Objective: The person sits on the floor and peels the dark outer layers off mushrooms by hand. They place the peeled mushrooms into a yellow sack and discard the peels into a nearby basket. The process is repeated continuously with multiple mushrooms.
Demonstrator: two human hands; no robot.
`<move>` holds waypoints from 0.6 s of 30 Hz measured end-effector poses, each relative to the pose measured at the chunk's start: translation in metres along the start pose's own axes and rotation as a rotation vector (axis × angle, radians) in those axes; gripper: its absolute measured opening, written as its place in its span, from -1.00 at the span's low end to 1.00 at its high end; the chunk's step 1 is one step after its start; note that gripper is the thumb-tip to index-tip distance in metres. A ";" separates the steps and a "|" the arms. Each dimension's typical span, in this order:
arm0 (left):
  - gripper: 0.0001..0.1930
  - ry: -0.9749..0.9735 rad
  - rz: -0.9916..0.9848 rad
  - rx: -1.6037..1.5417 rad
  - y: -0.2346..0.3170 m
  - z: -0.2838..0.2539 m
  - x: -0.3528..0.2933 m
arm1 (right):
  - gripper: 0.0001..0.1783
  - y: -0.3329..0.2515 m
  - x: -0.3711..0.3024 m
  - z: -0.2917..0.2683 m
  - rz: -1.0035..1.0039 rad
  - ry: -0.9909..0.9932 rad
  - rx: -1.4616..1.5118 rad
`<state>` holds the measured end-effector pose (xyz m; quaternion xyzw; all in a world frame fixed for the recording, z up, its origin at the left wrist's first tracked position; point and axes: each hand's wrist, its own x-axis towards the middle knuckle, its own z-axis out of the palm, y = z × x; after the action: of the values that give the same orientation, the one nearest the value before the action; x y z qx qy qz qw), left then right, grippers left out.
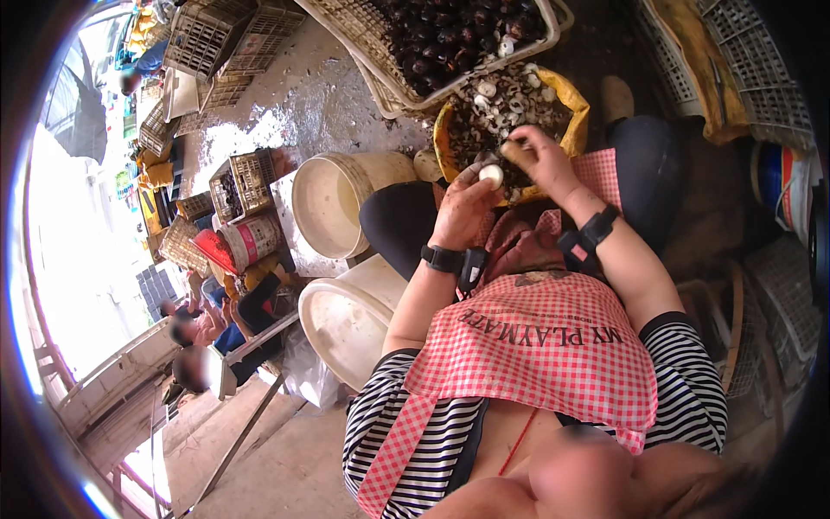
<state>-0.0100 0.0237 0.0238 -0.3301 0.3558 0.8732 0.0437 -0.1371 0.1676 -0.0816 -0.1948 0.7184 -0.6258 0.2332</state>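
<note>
White round piece (491, 176) in left hand (462, 208).

Left side's totally blown out by daylight, with glare bouncing off the wet grey floor (333, 91). Fisheye bends edges near the black rim, and the bare right hand (543, 162) looks kinda smeared.

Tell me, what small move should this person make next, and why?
Probably turn the white round piece in the left hand to check its hidden side: the surface showing looks pale, but the hand covers part of the rest. The right hand is close by, above the yellow bag.
</note>
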 end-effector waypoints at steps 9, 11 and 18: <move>-0.62 -0.080 -0.041 0.009 0.003 -0.009 0.001 | -0.56 -0.001 0.002 -0.001 0.064 0.005 0.019; -0.62 -0.053 -0.010 0.009 0.006 -0.002 -0.001 | -0.49 -0.004 -0.002 -0.002 0.105 -0.088 0.094; -0.57 -0.050 -0.005 -0.026 -0.004 -0.023 0.000 | -0.41 -0.045 -0.002 -0.012 0.050 -0.058 -0.172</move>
<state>0.0036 0.0122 0.0093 -0.3096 0.3422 0.8857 0.0505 -0.1428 0.1718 -0.0357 -0.2142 0.7670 -0.5500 0.2518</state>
